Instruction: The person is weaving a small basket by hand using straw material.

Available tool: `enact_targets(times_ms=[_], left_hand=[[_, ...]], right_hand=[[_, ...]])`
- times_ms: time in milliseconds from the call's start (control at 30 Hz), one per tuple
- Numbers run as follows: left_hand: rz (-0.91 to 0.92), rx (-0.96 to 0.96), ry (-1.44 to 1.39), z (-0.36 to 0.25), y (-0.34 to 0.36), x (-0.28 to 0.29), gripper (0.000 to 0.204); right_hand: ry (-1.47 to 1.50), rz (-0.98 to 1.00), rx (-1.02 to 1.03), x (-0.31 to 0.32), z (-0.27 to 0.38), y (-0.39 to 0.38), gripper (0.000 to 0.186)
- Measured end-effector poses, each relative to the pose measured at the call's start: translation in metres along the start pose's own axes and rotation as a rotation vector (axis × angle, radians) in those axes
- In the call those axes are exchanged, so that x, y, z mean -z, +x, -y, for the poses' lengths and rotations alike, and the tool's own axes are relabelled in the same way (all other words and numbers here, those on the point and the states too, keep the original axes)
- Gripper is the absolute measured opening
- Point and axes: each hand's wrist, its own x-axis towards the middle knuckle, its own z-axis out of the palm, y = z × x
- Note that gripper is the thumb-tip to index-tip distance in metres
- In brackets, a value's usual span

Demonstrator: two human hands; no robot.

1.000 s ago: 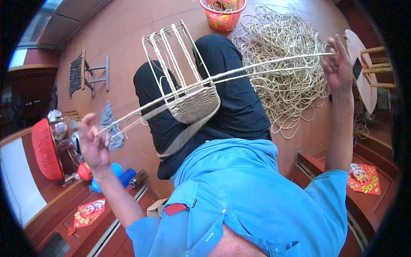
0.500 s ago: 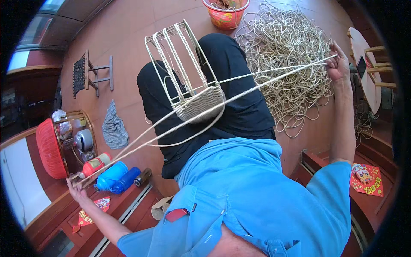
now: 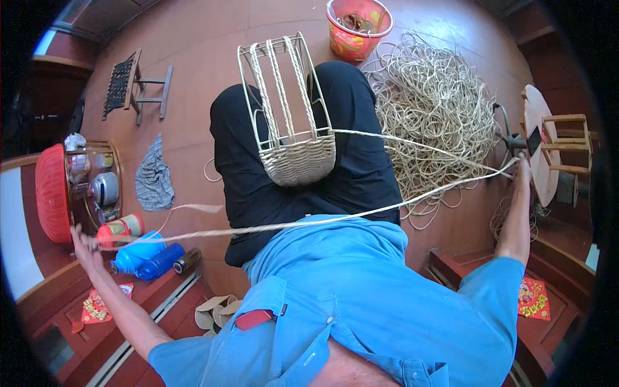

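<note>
- Apparently at a cord-pulling step, with cord (image 3: 258, 228) strung between left hand (image 3: 88, 253) at nine o'clock and right hand (image 3: 521, 169) at three.
- On left, fingers outstretched, pinch unclear; on right, cannot tell.
- At twelve, on lap (image 3: 371, 169): woven frame (image 3: 300, 161).
- Next, probably calls for even, snag-free tension.

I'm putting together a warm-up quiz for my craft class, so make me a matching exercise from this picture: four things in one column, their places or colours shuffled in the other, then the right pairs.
Column one
1. partly woven basket
2. tangled cord pile
3. bucket
4. crumpled cloth

Column two
A. grey, left of the legs
B. over the legs
C. red with yellow patches
D. pale, right of the legs

Right pairs: 1-B, 2-D, 3-C, 4-A
</note>
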Motion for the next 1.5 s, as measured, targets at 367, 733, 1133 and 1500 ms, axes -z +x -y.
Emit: enact_targets(times_ms=[367, 733, 1133, 1500], left_hand=[[1.488, -0.716, 0.440, -0.034, -0.364, -0.372, 0.026], [1.345, -0.446, 0.412, -0.006, -0.373, -0.362, 0.017], [1.206, -0.336, 0.378, 0.015, -0.333, -0.352, 0.017], [1.023, -0.412, 0.538, 0.010, -0.325, -0.346, 0.012]], right_hand=[[0.304, 1.195, 0.954, -0.143, 0.319, -0.601, 0.039], [0.114, 0.974, 1.225, -0.134, 0.301, -0.607, 0.044], [0.122, 0.397, 0.869, -0.176, 0.265, -0.452, 0.036], [-0.630, 0.108, 0.935, -0.162, 0.211, -0.349, 0.034]])
